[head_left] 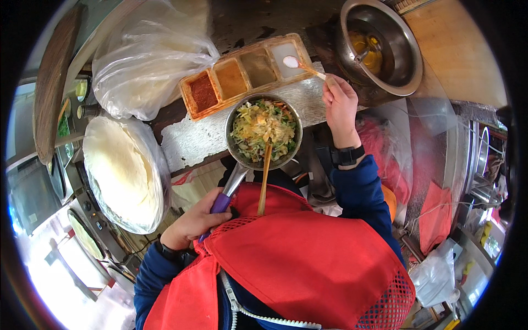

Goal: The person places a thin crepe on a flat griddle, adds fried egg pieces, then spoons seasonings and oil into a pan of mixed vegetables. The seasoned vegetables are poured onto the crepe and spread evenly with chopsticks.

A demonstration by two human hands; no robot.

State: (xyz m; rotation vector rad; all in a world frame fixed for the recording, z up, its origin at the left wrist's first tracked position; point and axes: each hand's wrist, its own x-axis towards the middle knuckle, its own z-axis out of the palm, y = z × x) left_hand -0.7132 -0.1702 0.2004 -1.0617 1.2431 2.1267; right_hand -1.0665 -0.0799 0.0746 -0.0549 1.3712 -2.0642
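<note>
My left hand [199, 219] is closed round the purple handle of a small metal saucepan [238, 177]. Chopped vegetables [264, 129] fill the pan, with paler seasoning on top, and a pair of wooden chopsticks [265, 181] leans out of it toward me. In my right hand [340, 103] a small spoon [305, 66] is pinched by its handle. White powder or grains lie in its bowl. The spoon is over the right end of a seasoning box [220, 108], above the white compartment [286, 58]. Its other compartments hold red, orange-brown and grey-brown powders.
A large metal bowl [407, 82] with yellow oil and a ladle stands at the far right. Pale flat rounds [118, 170] in plastic lie at left, below a full clear bag [148, 66]. A silvery board [190, 140] lies under the box. Red plastic bags [385, 143] hang at right.
</note>
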